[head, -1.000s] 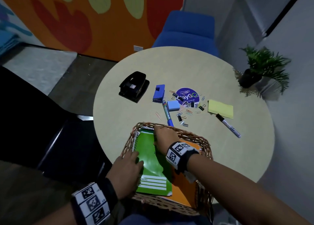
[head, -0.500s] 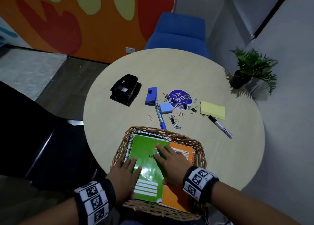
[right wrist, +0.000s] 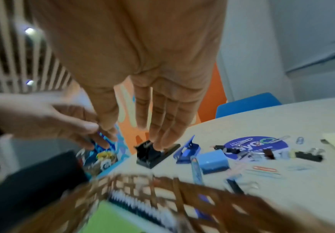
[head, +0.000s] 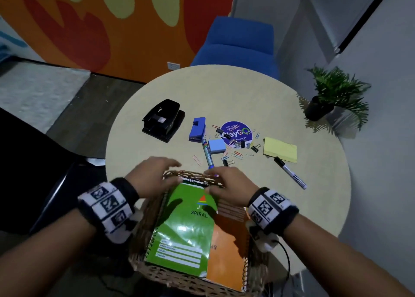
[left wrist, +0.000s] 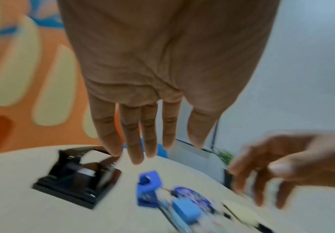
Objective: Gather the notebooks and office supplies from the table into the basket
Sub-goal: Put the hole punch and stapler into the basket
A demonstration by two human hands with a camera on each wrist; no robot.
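Head view: basket (head: 155, 209) sits at the near table edge, directly under both wrists. Green notebook (head: 188, 225) lies flat inside it, overlapping an orange notebook (head: 226, 254) beneath and to the right. Notebook step judged done.

Left hand (head: 152, 173) hovers over the far-left rim of the basket, fingers straight and spread, holding nothing; left wrist view confirms an empty flat palm. Right hand (head: 226, 184) hovers over the far-right rim, fingers extended and relaxed, also empty. Whether either hand touches the rim: cannot tell, motion blur.

Beyond the fingertips, all on the table (head: 247, 90):
- blue marker (head: 207, 154), tip just past the right hand, nearest item
- black hole punch (head: 164, 120), ahead of the left hand
- small blue punch (head: 197, 129) and light blue block (head: 216, 146), between the two hands' lines
- scattered paper clips and binder clips (head: 233, 148) over a round purple sticker (head: 235, 132)
- yellow sticky notes (head: 280, 149) and a black-capped marker (head: 289, 173), well off to the right

Step in hand, as judged: hands empty, reaching for loose supplies. Next move calls for a pinch on the blue marker or a full grasp on the hole punch; clips will need sweeping or repeated pinches.
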